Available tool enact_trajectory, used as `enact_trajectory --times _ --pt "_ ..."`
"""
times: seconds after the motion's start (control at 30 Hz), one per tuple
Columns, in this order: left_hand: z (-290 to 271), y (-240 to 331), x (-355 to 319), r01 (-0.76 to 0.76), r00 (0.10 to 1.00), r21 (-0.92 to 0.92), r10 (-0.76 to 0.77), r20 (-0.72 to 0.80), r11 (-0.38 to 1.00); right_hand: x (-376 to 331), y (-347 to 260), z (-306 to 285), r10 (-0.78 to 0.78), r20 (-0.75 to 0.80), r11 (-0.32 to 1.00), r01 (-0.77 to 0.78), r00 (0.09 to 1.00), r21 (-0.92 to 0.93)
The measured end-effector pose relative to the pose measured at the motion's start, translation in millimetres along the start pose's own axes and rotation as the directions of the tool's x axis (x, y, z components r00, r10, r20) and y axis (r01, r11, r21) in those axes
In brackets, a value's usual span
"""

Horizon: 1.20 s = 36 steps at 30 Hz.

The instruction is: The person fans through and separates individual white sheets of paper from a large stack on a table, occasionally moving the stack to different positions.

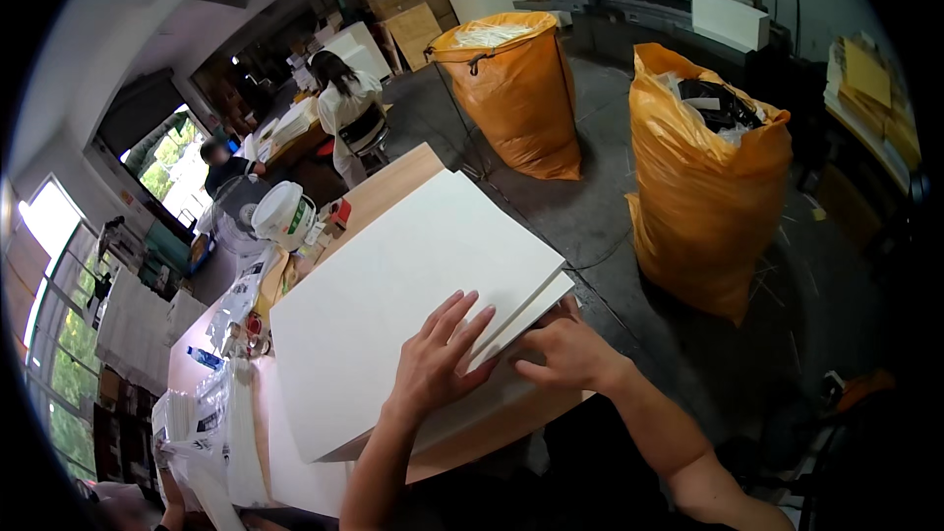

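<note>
The 2 hands meet the white board stack (393, 305) at its near right edge; most of it lies ahead and to the left of them on the desk (393, 192). Its long axis runs aslant, from lower left to upper right, 1 corner pointing away from the person. The left hand (438, 359) is spread, palm down, on top, gripping nothing. The right hand (572, 349) is half curled at the edge; whether it pinches a board I cannot tell.

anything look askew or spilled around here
The white stack looks askew: a lower layer juts out at its edge beside the right hand. Scraps also lie on the floor by the nearer orange sack.
</note>
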<state>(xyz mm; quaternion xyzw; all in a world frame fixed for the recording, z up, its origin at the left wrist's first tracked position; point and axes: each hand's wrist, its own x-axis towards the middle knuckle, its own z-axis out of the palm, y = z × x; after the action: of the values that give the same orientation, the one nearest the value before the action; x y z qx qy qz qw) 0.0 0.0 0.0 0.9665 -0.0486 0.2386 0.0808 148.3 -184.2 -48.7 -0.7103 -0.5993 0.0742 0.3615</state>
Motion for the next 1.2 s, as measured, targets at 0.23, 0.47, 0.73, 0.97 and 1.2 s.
enact_trajectory --times 0.23,0.47,0.73,0.97,1.2 --pt "7.4 -4.3 15.9 0.041 0.999 -0.004 -0.041 0.002 0.999 -1.0 0.6 -16.9 -0.142 -0.254 0.985 0.162 0.957 0.062" --pt "13.9 -11.2 7.7 0.033 0.999 0.049 -0.031 -0.025 0.998 -51.1 -106.3 -93.7 -0.466 -0.397 0.812 0.561 0.791 0.164" --pt "17.1 -9.3 9.9 0.054 0.998 0.033 -0.053 -0.032 0.998 -43.9 -160.0 -89.8 -0.459 -0.303 0.819 0.53 0.835 0.219" --pt "10.5 -7.2 10.0 0.084 0.994 0.058 -0.08 -0.08 0.995 -17.6 -128.5 -75.6 -0.44 -0.322 0.829 0.517 0.838 0.213" --pt "12.8 -3.0 11.5 0.136 0.989 -0.002 -0.136 -0.053 0.991 -24.0 4.9 -39.5 0.353 -0.43 0.927 -0.374 0.831 0.039"
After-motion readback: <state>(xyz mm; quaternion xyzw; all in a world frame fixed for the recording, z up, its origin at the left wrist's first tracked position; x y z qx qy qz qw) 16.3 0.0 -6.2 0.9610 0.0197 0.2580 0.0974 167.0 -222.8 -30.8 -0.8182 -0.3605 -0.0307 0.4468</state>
